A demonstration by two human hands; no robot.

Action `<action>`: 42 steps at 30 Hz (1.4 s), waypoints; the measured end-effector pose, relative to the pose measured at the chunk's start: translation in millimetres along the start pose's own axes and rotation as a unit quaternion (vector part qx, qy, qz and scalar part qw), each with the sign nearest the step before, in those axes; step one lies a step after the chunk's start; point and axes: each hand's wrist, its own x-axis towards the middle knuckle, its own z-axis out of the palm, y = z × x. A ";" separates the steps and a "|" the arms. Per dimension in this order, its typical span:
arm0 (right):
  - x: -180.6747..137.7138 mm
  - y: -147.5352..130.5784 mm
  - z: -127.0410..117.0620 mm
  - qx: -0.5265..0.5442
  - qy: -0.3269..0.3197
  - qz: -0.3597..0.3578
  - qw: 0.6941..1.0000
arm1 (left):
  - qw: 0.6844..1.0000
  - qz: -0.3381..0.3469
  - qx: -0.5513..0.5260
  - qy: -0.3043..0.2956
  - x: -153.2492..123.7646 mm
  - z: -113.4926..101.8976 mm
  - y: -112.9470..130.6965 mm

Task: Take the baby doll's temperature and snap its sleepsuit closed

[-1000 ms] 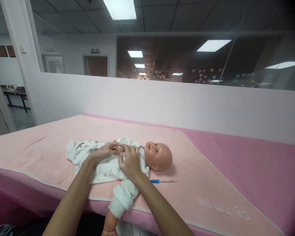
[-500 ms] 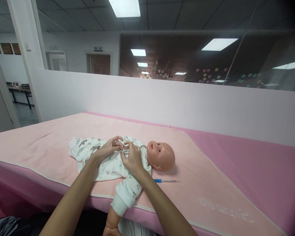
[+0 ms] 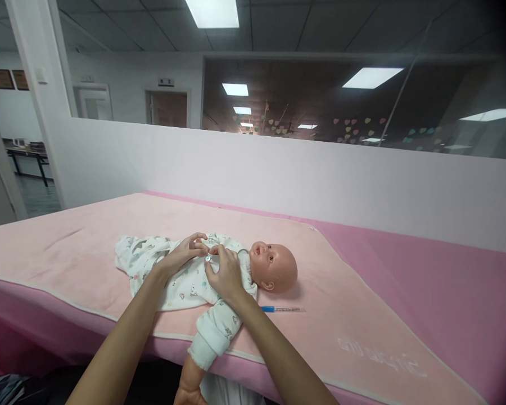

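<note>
A baby doll (image 3: 274,268) lies on its back, its head to the right, dressed in a white printed baby outfit (image 3: 189,289). My left hand (image 3: 186,251) rests on the doll's chest, with bent fingers pinching the front of the outfit. Close beside it, my right hand (image 3: 226,274) grips the same fabric between thumb and fingers. Between the fingertips shows a small round snap button (image 3: 208,258). One sleeve (image 3: 214,332) of the doll hangs over the near edge, below my right wrist. A thermometer (image 3: 282,309) with a blue end lies by my right forearm.
A peach blanket (image 3: 354,315) covers the pink padded table (image 3: 430,270). Its near edge runs under my forearms. Behind the table stands a low white wall (image 3: 278,174) with glass above it. A doorway at the left shows a desk (image 3: 27,152).
My fingers have drawn slightly closer together at the doll's chest, and the snap button now shows between them. The whole view has shifted a little. The doll and thermometer lie as before.
</note>
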 end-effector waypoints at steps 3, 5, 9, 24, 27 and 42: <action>-0.7 -1.2 -0.5 -0.005 0.002 -0.002 1.000 | 1.000 -0.002 0.001 0.007 1.9 -1.2 -1.9; -1.0 -1.1 0.0 -0.007 0.005 -0.002 1.000 | 1.000 -0.001 0.007 0.011 2.7 -1.8 -3.0; -1.3 -0.1 2.5 -0.006 0.019 -0.002 1.000 | 1.000 0.009 0.007 0.013 3.3 -2.8 -4.6; -1.1 1.5 1.5 -0.010 0.009 -0.016 1.000 | 1.000 0.026 -0.007 0.011 0.7 3.2 0.7; -2.1 1.3 2.4 0.001 0.028 -0.008 1.000 | 1.000 0.022 -0.005 0.008 0.9 2.4 0.7; -3.9 -1.5 1.9 0.009 0.064 0.049 0.997 | 1.000 0.006 -0.002 0.009 0.3 0.6 -0.2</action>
